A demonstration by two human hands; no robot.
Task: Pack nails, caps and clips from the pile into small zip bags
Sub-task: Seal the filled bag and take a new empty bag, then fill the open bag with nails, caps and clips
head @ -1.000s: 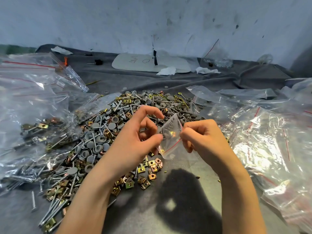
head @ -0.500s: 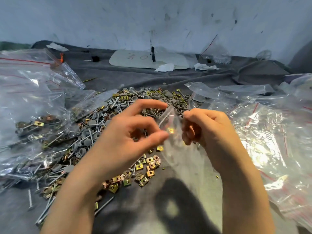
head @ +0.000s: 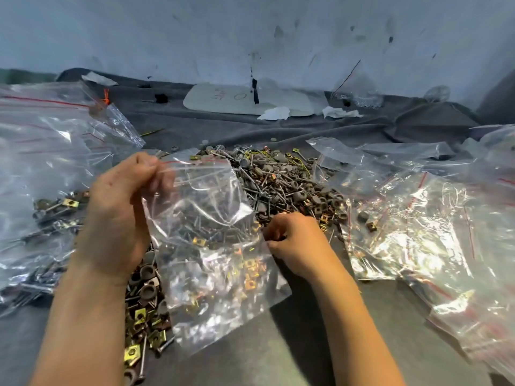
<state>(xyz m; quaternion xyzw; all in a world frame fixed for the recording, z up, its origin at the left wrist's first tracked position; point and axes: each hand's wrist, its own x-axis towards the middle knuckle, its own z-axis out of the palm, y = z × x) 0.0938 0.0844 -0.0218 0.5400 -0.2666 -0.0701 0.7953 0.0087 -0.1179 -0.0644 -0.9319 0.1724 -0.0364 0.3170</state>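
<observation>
A pile [head: 281, 185] of nails, grey caps and brass clips lies in the middle of the grey cloth. My left hand [head: 122, 213] pinches the red-striped top edge of a small clear zip bag [head: 214, 246], which hangs open in front of the pile. My right hand [head: 295, 240] is down at the pile's near edge, beside the bag, with its fingers curled on small parts; what they hold is hidden.
Large clear bags with packed hardware [head: 41, 176] lie at the left. A heap of zip bags [head: 418, 218] covers the right. A white board [head: 245, 100] and crumpled paper [head: 274, 112] sit at the back by the wall [head: 250, 37].
The right hand let go of the bag and dropped to the pile. The left hand now holds the bag alone, higher and spread open.
</observation>
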